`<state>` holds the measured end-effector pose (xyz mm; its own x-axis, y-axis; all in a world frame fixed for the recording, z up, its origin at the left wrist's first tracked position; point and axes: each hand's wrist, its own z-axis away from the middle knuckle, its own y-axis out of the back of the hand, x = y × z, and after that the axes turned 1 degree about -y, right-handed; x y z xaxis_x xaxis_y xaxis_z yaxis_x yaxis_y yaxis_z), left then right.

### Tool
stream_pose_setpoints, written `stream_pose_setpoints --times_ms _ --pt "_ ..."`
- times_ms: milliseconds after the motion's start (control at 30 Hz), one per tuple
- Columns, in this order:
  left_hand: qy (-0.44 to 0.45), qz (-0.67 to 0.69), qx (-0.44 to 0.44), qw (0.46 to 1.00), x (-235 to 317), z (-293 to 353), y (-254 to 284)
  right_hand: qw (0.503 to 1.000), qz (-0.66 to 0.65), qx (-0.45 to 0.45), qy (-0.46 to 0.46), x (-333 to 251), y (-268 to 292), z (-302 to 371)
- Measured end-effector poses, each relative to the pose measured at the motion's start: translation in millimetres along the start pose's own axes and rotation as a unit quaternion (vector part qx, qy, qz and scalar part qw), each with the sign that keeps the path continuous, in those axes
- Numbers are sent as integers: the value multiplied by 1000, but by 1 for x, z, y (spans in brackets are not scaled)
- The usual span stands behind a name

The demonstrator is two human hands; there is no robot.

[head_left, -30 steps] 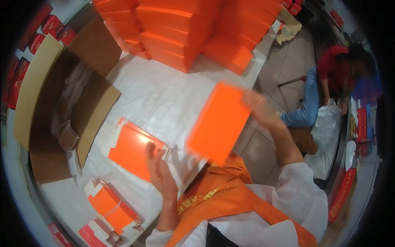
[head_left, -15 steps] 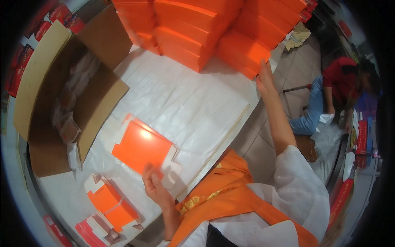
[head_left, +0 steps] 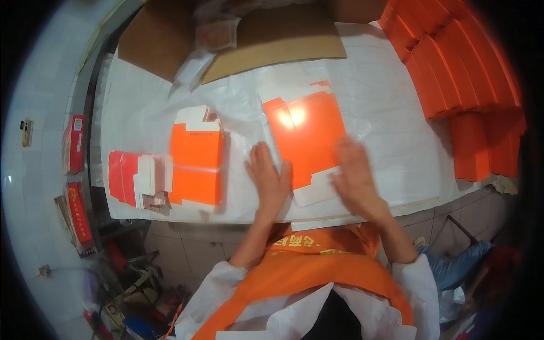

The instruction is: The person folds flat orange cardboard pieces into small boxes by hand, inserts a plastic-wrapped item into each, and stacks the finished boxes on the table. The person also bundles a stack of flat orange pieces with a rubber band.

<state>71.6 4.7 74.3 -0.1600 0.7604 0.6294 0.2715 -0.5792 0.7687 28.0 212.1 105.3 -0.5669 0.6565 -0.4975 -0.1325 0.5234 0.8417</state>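
Note:
A flat orange folding carton [head_left: 309, 133] with white end flaps lies in front of me on the white table covering [head_left: 391, 164]. It looks like several blanks in a pile. My left hand [head_left: 268, 180] rests by its left edge, thumb apart from the fingers and nothing in them. Over its lower right edge is my right hand [head_left: 358, 178], slightly blurred, fingers stretched out and thumb apart. I cannot tell whether it touches the carton. To the left lies a banded bundle of orange carton blanks [head_left: 195, 153], with red carton blanks [head_left: 123, 175] beside it.
Rows of made-up orange boxes [head_left: 453, 73] are stacked at the far right. A large open cardboard box [head_left: 277, 39] with clear-wrapped packets [head_left: 218, 35] stands at the back. Red boxes [head_left: 78, 212] are off the table's left side. Another person's jean-clad leg [head_left: 453, 260] shows at lower right.
My right hand has left the orange box at the stack and come back to the flat carton. My view has turned left. My left hand now lies at the carton's left edge.

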Motion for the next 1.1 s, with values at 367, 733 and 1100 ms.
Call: stream_pose_setpoints --times_ms 367,733,1100 --pt "163 511 53 842 52 -22 17 994 -26 -38 96 -1 -29 -12" --pt "168 676 64 715 89 -14 28 556 -743 81 -363 -36 22 28" --pt "244 607 -144 742 96 9 18 447 -860 40 -241 -48 22 53"
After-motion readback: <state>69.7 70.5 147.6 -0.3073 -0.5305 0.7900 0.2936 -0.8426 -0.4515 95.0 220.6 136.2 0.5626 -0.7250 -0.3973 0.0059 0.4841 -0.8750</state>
